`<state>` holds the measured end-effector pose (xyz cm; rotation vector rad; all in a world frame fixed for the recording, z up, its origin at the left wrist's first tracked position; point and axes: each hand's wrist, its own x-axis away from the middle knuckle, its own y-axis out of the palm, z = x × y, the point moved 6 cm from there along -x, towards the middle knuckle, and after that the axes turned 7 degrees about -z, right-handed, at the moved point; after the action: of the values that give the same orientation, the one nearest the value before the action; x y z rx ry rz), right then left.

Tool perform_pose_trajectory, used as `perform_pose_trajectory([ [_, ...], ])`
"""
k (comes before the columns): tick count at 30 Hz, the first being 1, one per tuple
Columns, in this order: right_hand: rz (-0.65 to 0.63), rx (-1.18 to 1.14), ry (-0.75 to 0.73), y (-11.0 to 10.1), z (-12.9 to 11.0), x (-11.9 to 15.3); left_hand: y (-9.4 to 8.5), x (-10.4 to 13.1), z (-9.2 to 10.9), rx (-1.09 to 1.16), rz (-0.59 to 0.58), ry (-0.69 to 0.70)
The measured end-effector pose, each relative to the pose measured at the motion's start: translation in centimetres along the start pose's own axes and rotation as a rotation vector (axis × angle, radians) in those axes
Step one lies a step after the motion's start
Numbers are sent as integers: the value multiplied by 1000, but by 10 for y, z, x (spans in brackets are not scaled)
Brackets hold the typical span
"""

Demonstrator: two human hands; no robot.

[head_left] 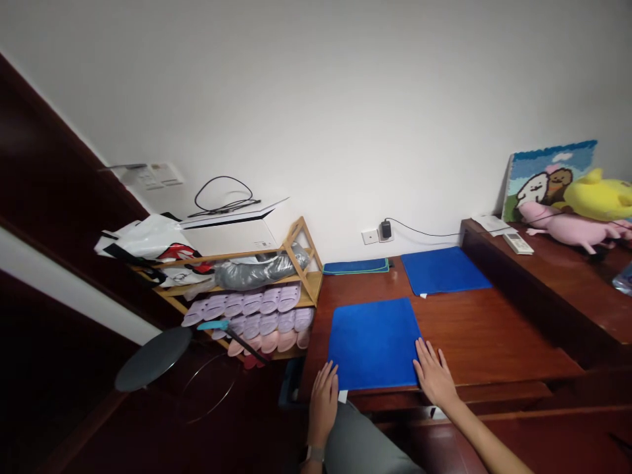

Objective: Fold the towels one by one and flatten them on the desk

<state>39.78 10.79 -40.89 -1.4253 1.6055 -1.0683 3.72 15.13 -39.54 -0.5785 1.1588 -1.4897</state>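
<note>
A blue cloth (pixel 375 345) lies spread flat at the front of the reddish-brown wooden table, with a small white tag at its near left corner. My left hand (pixel 324 395) rests at the cloth's left edge, fingers stretched out and holding nothing. At its right edge, my right hand (pixel 434 374) lies flat with the fingers extended, the fingertips touching or just beside the cloth. Behind it to the right is a second flat blue cloth (pixel 444 270), also tagged. A folded blue cloth with green edging (pixel 356 266) lies along the wall.
A wooden rack (pixel 309 283) with several purple and pink slippers stands left of the table. A round dark stool (pixel 154 359) is farther left. On the raised right surface are a white remote (pixel 518 243), a pink plush (pixel 567 227) and a yellow plush (pixel 600 196).
</note>
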Motion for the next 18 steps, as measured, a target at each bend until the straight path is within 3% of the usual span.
perform_pose_trajectory([
  [3, 47, -89, -53, -17, 3, 12, -10, 28, -14, 13, 105, -28],
  [7, 69, -112, -254, -28, 5, 39, -14, 48, -16, -59, 85, 34],
  [11, 102, -67, -378, -29, 8, 57, -19, 40, -9, -139, 37, 77],
  [18, 107, -7, -432, -37, 7, 56, -35, 28, 5, -228, -51, 226],
])
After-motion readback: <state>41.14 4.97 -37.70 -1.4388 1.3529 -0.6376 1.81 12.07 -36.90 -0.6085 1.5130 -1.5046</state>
